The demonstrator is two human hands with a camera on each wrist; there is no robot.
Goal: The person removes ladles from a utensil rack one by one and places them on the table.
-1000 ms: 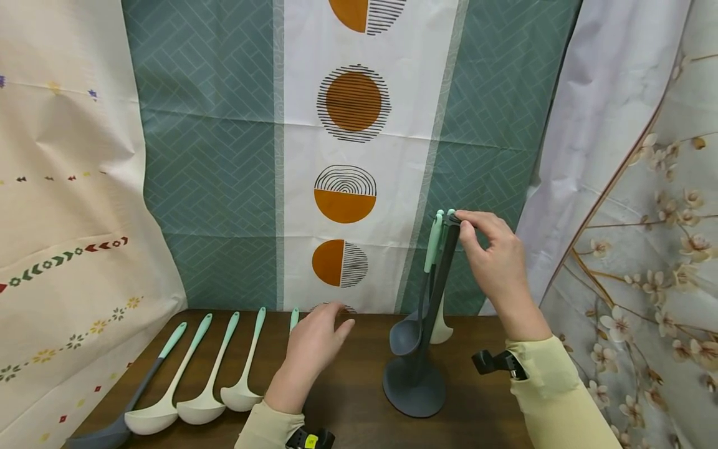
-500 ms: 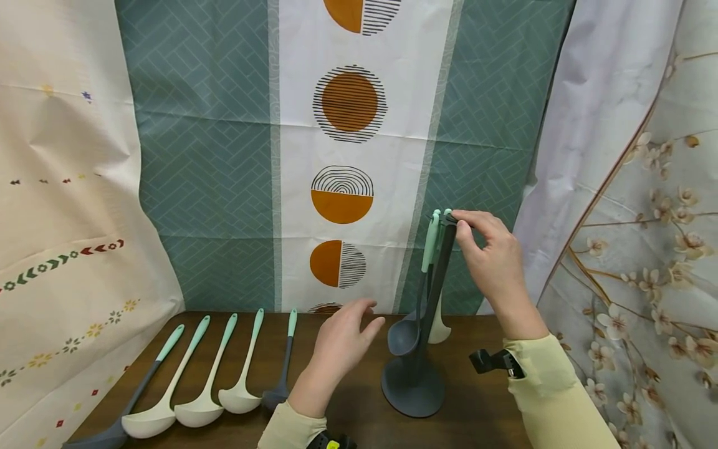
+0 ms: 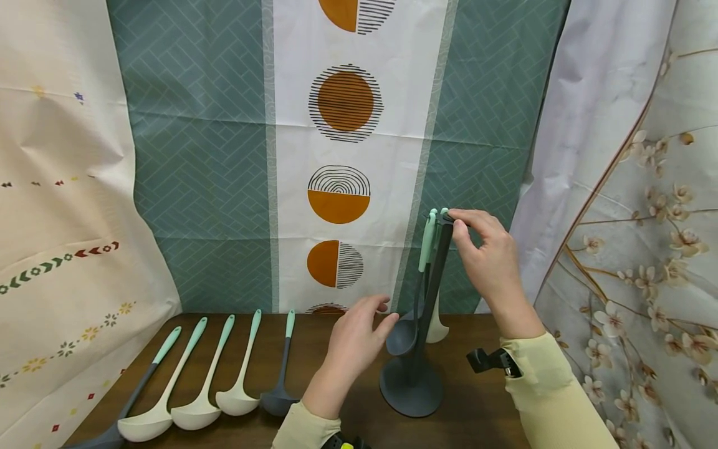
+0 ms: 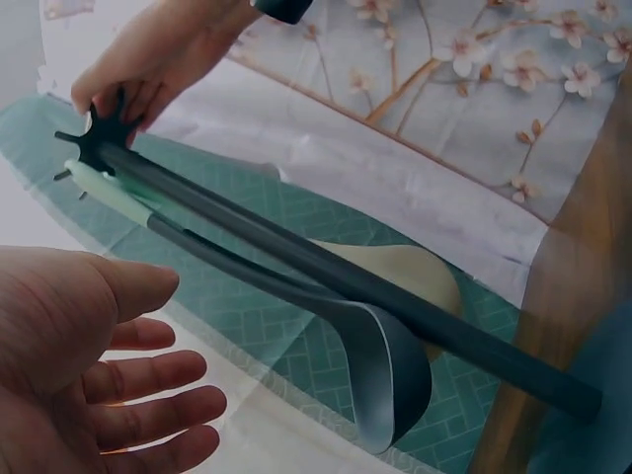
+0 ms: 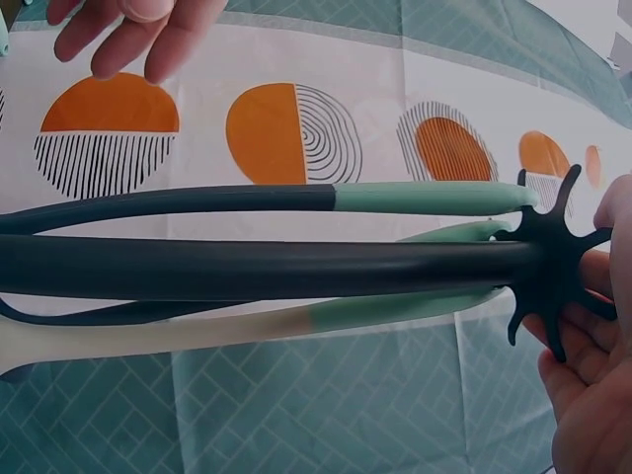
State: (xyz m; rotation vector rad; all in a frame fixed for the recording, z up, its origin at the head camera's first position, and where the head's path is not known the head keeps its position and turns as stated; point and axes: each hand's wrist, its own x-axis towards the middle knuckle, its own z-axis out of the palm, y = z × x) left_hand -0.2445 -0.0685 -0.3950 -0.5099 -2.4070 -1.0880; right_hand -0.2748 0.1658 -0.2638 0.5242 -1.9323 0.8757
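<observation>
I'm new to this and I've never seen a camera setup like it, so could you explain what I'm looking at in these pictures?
Sure. There's no machine at work here, just a person's two bare hands. The wide picture comes from a camera worn on the head, looking forward and down. The other two come from cameras on the left and right wrists, each showing that hand's work.

On the brown table, three cream ladles with mint handles lie in a row, with a dark ladle at each end. Beside them stands a dark utensil stand. A hanging dark ladle and a hanging cream ladle can be made out on it.

The right hand grips the stand's hooked top. The left hand is near the stand, holding nothing.
</observation>
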